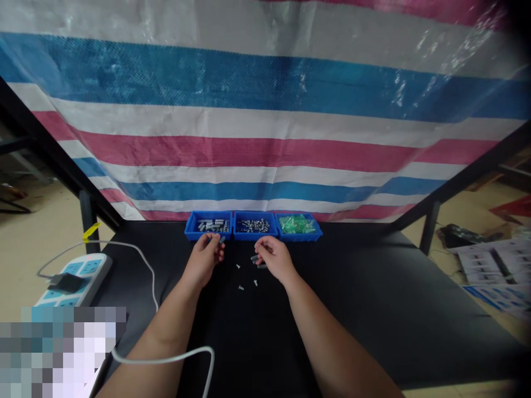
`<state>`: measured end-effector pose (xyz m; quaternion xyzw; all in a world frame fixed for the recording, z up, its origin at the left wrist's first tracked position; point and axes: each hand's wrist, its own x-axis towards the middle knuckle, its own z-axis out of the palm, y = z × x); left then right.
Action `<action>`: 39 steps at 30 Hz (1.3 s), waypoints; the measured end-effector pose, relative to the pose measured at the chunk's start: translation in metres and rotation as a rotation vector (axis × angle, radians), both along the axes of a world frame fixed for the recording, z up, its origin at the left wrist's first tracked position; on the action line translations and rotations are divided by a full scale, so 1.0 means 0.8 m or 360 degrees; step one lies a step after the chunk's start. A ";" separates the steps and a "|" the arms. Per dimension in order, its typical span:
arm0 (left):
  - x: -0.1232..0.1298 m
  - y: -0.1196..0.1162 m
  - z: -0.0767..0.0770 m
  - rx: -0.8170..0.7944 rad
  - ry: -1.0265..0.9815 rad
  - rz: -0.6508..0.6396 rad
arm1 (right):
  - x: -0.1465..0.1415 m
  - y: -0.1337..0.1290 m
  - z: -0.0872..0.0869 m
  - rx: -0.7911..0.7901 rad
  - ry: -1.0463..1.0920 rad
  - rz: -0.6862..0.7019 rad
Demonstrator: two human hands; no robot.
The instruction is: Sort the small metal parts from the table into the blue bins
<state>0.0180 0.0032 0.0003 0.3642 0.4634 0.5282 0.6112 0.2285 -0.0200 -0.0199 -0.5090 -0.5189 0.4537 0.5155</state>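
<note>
White cable (166, 360) nearest, crossing over left forearm (166, 326). Left hand (204, 255) pinches 1 small grey cylinder (222, 240) in front of left blue bin (189, 226), which holds similar cylinders. Right hand (275, 257) has fingers curled; 2 grey pieces (254, 257) show by its fingertips, can't tell if gripped or lying on black table (352, 287). 3 small screws (255, 282) lie on table, nearer than hands. Middle bin (244, 236): small metal parts; right bin (301, 237): green plastic bits.
</note>
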 end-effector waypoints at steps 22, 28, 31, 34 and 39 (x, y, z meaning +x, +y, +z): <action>-0.005 -0.014 0.008 0.0894 0.1074 -0.0602 | 0.019 -0.013 0.016 0.0447 -0.0923 -0.0024; -0.008 -0.013 -0.005 0.1152 0.1648 -0.0909 | 0.027 -0.015 0.012 0.0365 -0.1281 0.0164; -0.008 -0.011 -0.008 0.1112 0.1716 -0.0886 | 0.023 -0.016 0.011 0.0317 -0.1317 0.0168; -0.007 -0.011 -0.007 0.1061 0.1730 -0.0868 | 0.020 -0.017 0.013 0.0311 -0.1310 0.0176; -0.002 -0.015 -0.001 0.0937 0.1650 -0.0755 | 0.019 -0.017 0.016 0.0291 -0.1320 0.0166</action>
